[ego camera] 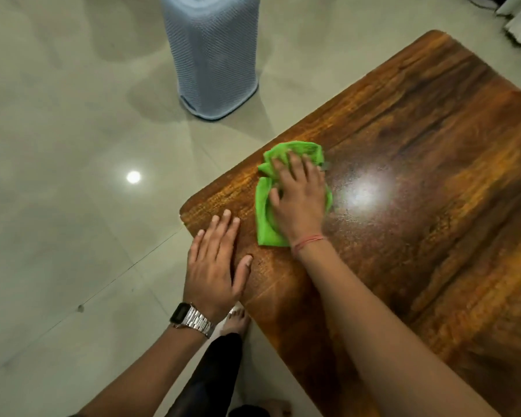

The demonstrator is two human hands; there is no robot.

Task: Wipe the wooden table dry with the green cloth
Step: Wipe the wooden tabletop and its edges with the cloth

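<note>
floor [57,206]: pale glossy tile, left of both hands; one round lamp glare on it, wide open space out to the frame edge.
tower unit [212,52]: grey-blue mesh-sided, stands on the floor up-left of the hands, well apart from the table corner.
L hand [215,266]: flat, fingers straight and together, palm down on the wooden table [433,176] right at its near-left edge; holds nothing. Little finger side sits over the edge line; thumb points toward the R hand. Metal watch [193,319] on the wrist.
foot [236,319]: bare, on the floor below the L wrist, just beside the table's near edge.
table corner: rounded, just ahead-left of the L fingertips.
green cloth [263,212]: bunched, lying on the table near that corner, under and around the R hand; sticks out ahead of the fingertips and on the thumb side, close to the left edge but inside it.
R hand [300,197]: spread flat, pressing down on the cloth, fingers not curled round it. Red thread [309,242] on the wrist.
right of R hand: long stretch of bare tabletop w/ bright glare patch; runs off the frame's right side.
far edge: top corner of the table well beyond the R fingertips.
</note>
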